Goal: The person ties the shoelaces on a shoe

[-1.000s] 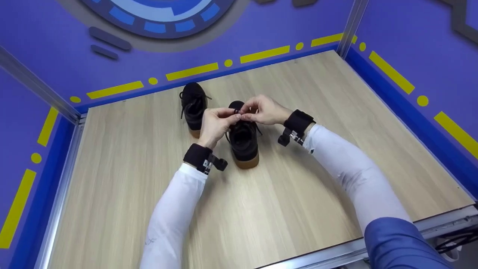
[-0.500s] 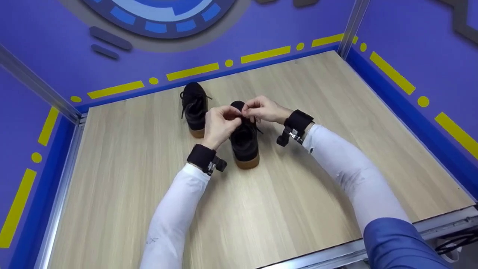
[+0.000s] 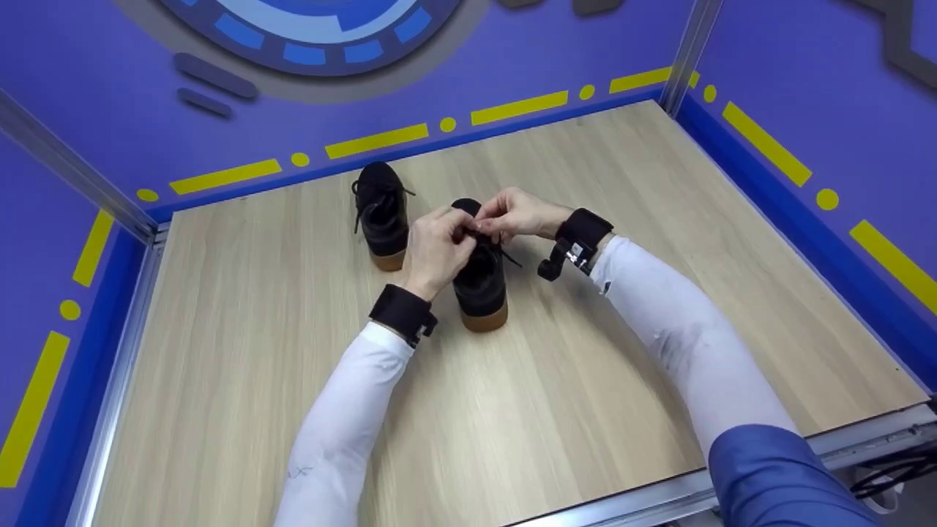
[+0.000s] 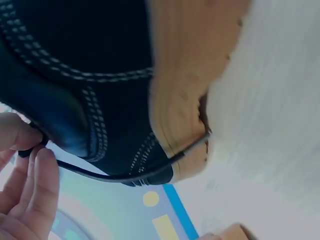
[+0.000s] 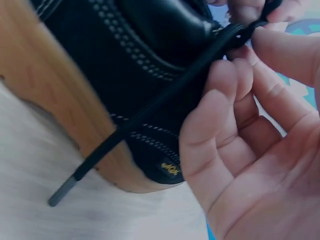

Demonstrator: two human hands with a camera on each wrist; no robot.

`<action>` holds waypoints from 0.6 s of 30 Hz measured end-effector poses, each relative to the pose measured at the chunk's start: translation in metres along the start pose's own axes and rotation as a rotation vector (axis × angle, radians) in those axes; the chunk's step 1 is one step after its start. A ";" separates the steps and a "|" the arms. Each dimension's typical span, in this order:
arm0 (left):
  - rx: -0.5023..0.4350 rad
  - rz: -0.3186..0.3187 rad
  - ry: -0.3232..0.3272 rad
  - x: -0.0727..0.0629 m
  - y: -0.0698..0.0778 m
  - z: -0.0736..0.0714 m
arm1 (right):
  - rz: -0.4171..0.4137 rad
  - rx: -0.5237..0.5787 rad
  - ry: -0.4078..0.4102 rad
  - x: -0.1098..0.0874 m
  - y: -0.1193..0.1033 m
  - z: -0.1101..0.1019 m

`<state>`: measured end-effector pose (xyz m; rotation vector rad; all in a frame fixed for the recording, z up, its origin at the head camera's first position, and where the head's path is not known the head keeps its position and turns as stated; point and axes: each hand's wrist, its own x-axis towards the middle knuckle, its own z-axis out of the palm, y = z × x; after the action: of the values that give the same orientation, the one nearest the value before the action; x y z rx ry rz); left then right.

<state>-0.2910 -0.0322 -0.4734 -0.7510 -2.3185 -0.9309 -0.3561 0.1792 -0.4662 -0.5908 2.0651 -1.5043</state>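
A black shoe with a tan sole stands upright on the wooden table, its toe pointing away. Over its tongue my left hand and right hand meet fingertip to fingertip. In the left wrist view the left hand pinches a black shoelace, whose loose end hangs down along the side of the shoe. Thumb and index finger of the right hand pinch the lace near the knot in the right wrist view. Its tipped end dangles past the sole there. The knot is mostly behind the fingers.
A second black shoe stands to the left and farther back, its laces hanging at both sides. Blue-purple panels with yellow marks wall the wooden table at the back and sides. A metal rail edges the front.
My left hand has moved slightly right and rolled over toward the shoe's opening. The right hand stays nearly in place, its fingers drawn closer together. Both shoes stay put.
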 end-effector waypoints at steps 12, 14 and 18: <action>0.026 0.058 0.010 -0.005 0.000 0.000 | -0.058 -0.136 0.009 0.004 -0.006 0.000; -0.001 0.041 0.001 -0.004 -0.001 -0.001 | -0.078 -0.170 0.010 0.003 -0.008 0.003; -0.048 0.004 -0.007 -0.004 -0.005 -0.004 | -0.099 -0.244 -0.003 0.002 -0.011 0.010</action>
<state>-0.2906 -0.0386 -0.4755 -0.7797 -2.3070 -0.9869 -0.3507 0.1671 -0.4590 -0.7976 2.2645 -1.3107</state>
